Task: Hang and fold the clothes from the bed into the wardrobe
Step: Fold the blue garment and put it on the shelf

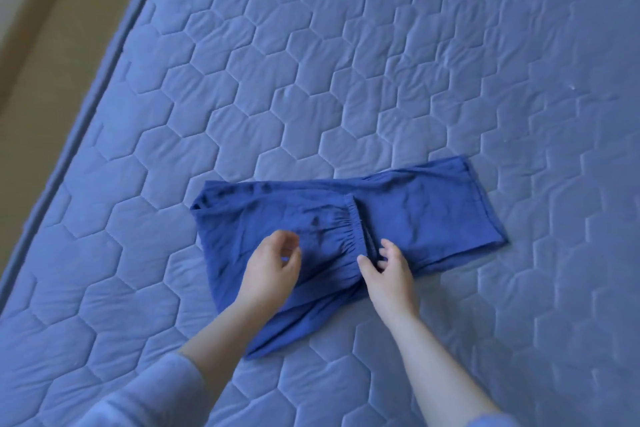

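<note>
Trousers (433, 215), blue, folded, lie mid-frame on quilted bed (346, 62); left hand (270, 270) hovers, grip loose, empty; right hand (391, 274) at waistband (353, 229), grip unclear. Floor (34, 45) upper left.

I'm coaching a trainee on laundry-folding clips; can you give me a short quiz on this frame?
1. True or false: the blue garment lies on the quilted bed cover.
2. Which hand is nearer the elastic waistband: A) left hand, B) right hand?
3. Fill in: the quilting stitches form ____.
Key: 1 true; 2 B; 3 hexagons.
</note>
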The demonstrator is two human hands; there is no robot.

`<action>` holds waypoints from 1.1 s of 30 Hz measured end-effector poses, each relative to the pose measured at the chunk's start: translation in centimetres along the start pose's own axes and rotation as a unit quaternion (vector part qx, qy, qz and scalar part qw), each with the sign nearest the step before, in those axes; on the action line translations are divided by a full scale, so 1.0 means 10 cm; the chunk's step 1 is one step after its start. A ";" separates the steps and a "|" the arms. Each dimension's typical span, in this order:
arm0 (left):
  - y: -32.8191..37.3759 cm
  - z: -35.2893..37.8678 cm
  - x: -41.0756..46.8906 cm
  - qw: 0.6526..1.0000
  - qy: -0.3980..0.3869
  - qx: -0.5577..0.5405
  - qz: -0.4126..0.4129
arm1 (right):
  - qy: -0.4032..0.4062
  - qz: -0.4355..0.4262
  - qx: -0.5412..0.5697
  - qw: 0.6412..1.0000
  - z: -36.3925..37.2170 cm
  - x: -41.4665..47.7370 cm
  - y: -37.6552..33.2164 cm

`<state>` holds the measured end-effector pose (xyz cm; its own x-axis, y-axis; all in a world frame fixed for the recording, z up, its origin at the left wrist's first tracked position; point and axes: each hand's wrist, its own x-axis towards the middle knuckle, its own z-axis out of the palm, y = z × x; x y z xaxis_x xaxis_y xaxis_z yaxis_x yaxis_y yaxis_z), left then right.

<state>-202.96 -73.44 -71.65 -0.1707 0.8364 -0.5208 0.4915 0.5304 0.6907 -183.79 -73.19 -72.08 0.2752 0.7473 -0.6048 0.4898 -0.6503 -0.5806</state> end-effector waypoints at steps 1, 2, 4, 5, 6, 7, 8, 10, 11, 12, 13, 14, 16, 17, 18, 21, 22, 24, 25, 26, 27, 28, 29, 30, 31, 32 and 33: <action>-0.07 -0.03 0.02 1.000 -0.003 0.013 -0.011 | -0.010 0.001 -0.016 1.000 0.03 0.04 -0.02; -0.13 -0.06 0.03 0.999 -0.010 0.024 -0.019 | -0.018 0.002 -0.030 0.999 0.06 0.08 -0.04; -0.21 -0.09 0.04 0.999 -0.022 0.040 -0.026 | -0.030 0.001 -0.051 0.998 0.10 0.15 -0.06; -0.22 -0.10 0.05 0.998 -0.029 0.046 -0.025 | -0.032 0.002 -0.059 0.998 0.12 0.18 -0.07; -0.22 -0.10 0.05 0.998 -0.035 0.050 -0.023 | -0.027 0.002 -0.064 0.998 0.12 0.20 -0.08; -0.20 -0.09 0.06 0.998 -0.038 0.052 -0.020 | -0.016 0.003 -0.067 0.998 0.11 0.22 -0.09; -0.16 -0.08 0.08 0.998 -0.041 0.053 -0.015 | 0.000 0.002 -0.066 0.998 0.08 0.24 -0.09; -0.04 -0.05 0.13 0.998 -0.049 0.050 0.002 | 0.041 0.001 -0.058 0.997 -0.01 0.28 -0.06; 0.04 -0.01 0.17 0.997 -0.056 0.048 0.015 | 0.063 0.004 -0.054 0.997 -0.08 0.31 -0.03; 0.13 0.03 0.21 0.996 -0.064 0.049 0.030 | 0.083 0.010 -0.050 0.995 -0.17 0.33 0.01; 0.24 0.08 0.27 0.995 -0.071 0.054 0.046 | 0.102 0.018 -0.045 0.994 -0.27 0.37 0.06; 0.35 0.13 0.33 0.993 -0.078 0.062 0.062 | 0.121 0.025 -0.038 0.992 -0.39 0.41 0.12; 0.59 0.27 0.46 0.988 -0.087 0.083 0.093 | 0.158 0.042 -0.021 0.986 -0.63 0.51 0.25; 0.72 0.35 0.53 0.986 -0.092 0.094 0.108 | 0.174 0.057 -0.011 0.983 -0.74 0.56 0.31; 0.84 0.44 0.59 0.982 -0.098 0.102 0.122 | 0.188 0.075 0.001 0.979 -0.86 0.61 0.38; 1.15 0.74 0.75 0.971 -0.118 0.134 0.162 | 0.217 0.132 0.048 0.966 -1.11 0.76 0.54; 1.25 0.85 0.80 0.965 -0.123 0.150 0.176 | 0.222 0.146 0.066 0.962 -1.16 0.82 0.58; 1.43 1.05 0.90 0.953 -0.130 0.186 0.200 | 0.233 0.173 0.099 0.952 -1.23 0.92 0.63; 1.51 1.14 0.96 0.946 -0.134 0.207 0.210 | 0.238 0.186 0.113 0.947 -1.25 0.97 0.65; 1.58 1.22 1.01 0.936 -0.137 0.236 0.220 | 0.242 0.195 0.124 0.942 -1.27 1.02 0.67; 1.65 1.30 1.07 0.925 -0.137 0.272 0.229 | 0.243 0.198 0.135 0.940 -1.28 1.07 0.70; 1.71 1.37 1.12 0.913 -0.136 0.307 0.233 | 0.241 0.199 0.149 0.938 -1.29 1.12 0.74; 1.77 1.43 1.18 0.904 -0.135 0.335 0.230 | 0.238 0.199 0.169 0.935 -1.29 1.16 0.77; 1.83 1.49 1.24 0.899 -0.138 0.353 0.221 | 0.232 0.200 0.200 0.931 -1.30 1.20 0.80; 1.89 1.55 1.30 0.897 -0.145 0.364 0.205 | 0.228 0.199 0.237 0.923 -1.30 1.24 0.84; 1.94 1.60 1.36 0.897 -0.155 0.369 0.189 | 0.226 0.196 0.271 0.915 -1.30 1.28 0.88; 1.99 1.64 1.42 0.896 -0.164 0.371 0.179 | 0.222 0.193 0.296 0.909 -1.30 1.30 0.91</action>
<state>-181.60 -53.27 -73.53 0.3120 0.7842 -0.5364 0.9182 -0.1039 0.3822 -164.97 -67.62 -78.15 0.7035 0.3431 -0.6224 -0.2093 -0.7369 -0.6428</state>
